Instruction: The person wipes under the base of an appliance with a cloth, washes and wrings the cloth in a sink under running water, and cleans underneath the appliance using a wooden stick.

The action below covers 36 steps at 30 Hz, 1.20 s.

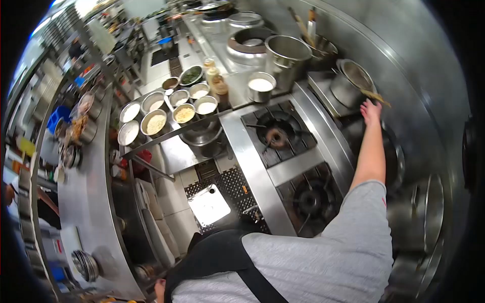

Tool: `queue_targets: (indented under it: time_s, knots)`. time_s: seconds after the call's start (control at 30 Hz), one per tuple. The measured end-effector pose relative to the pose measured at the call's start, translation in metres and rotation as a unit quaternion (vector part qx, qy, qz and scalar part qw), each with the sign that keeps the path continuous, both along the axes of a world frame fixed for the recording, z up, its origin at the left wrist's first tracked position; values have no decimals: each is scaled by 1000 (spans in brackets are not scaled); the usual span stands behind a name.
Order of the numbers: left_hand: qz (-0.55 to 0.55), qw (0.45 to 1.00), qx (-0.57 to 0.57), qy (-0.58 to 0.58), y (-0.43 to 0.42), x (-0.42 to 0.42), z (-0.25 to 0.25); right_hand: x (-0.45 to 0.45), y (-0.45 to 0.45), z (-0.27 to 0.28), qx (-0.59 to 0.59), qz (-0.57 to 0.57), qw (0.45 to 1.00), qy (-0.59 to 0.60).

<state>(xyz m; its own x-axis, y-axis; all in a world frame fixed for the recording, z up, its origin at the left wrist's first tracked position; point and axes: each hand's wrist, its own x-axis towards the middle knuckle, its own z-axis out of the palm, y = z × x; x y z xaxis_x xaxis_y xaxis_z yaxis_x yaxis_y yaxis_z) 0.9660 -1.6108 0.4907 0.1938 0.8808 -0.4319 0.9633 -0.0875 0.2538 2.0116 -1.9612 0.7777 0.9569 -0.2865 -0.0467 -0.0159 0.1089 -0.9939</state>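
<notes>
My right hand [371,111] is stretched out at the far right, fingers apart, just below a wooden handle [376,96]. This handle sticks out over the rim of a metal pot [346,91] on the back stove. Whether the fingertips touch the handle I cannot tell. Only a small part of my left hand [160,289] shows at the bottom edge, low beside my apron and near the steel counter; its fingers are mostly hidden.
Two gas burners [276,132] [309,200] lie below my right arm. A pot of white liquid [261,86] stands behind them, beside a tall stockpot [288,58]. Several bowls of ingredients [155,121] and sauce bottles [219,87] fill a shelf. A steel counter [93,177] runs along the left.
</notes>
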Motion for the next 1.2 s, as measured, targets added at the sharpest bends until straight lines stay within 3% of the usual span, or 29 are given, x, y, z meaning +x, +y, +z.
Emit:
queue_targets:
  time_s: [0.03,0.1,0.13,0.17,0.23,0.3,0.37,0.5,0.63,0.8,0.87,0.97,1.03,1.1,1.2]
  knots:
    - [-1,999,40,-16,-6,6,10,32,-16,-8,-16,65,998,-23]
    - [37,997,24,-68,-5,25,29,100,-39,-36,78,64,995,-23]
    - [22,999,24,-20,-5,51,58,114,-34,-34,74,44,996,-23]
    - [73,997,4,19,-3,54,57,119,-34,-33,74,19,997,-23]
    - [88,994,28,57,-4,84,87,124,-46,-29,5,7,1000,3]
    - [113,993,39,1,-1,92,90,177,-84,-54,-163,-69,971,-163]
    - [115,991,52,-50,-4,106,96,98,-51,-5,-341,-247,872,-251]
    - [70,991,61,-96,-9,115,82,6,-38,67,-402,-283,805,-331]
    - [71,989,20,-132,-8,114,71,-101,-27,121,-424,-284,769,-386]
    - [34,980,-3,-195,-11,80,58,-266,-12,125,-401,-151,674,-602]
    - [25,961,19,-273,-13,61,53,-334,-13,106,-367,-25,774,-515]
    - [60,936,-15,-346,-23,29,53,-462,36,72,-286,157,842,-429]
    - [113,909,-45,-398,-33,15,57,-517,52,42,-228,260,886,-308]
    - [149,892,-78,-420,-43,5,68,-558,59,3,-131,359,896,-228]
    - [147,888,-55,-433,-61,-12,85,-613,56,-38,-35,417,897,-145]
